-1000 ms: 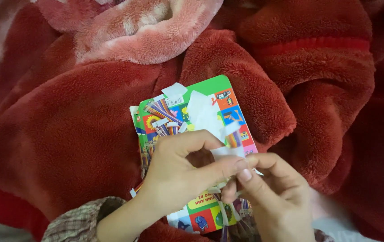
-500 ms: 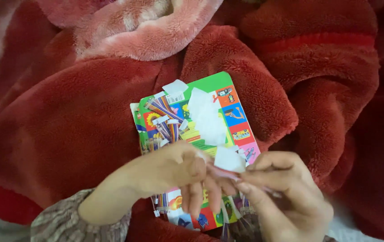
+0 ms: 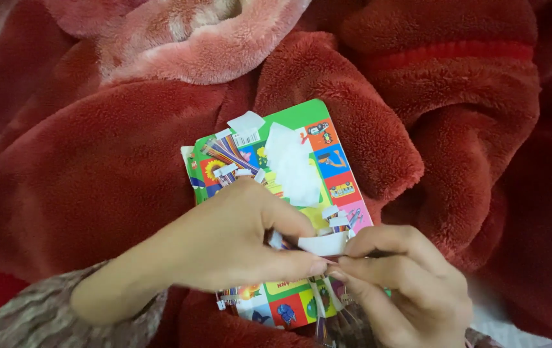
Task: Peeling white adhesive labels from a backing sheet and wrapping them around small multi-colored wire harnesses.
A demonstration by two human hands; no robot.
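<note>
A white strip [image 3: 323,244] sits pinched between both hands, right over the colourful book [image 3: 301,122] lying on the red blanket [image 3: 95,167]. The left hand [image 3: 237,241] nips its near edge with thumb and forefinger, and the right hand [image 3: 401,283] clamps fingertips on the other end. More white scraps [image 3: 292,164] lie on the cover.

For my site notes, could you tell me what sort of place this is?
Probably a home, perhaps a bed or sofa: plush red blanket, pink fleece, and a colourful picture book as work surface.
</note>
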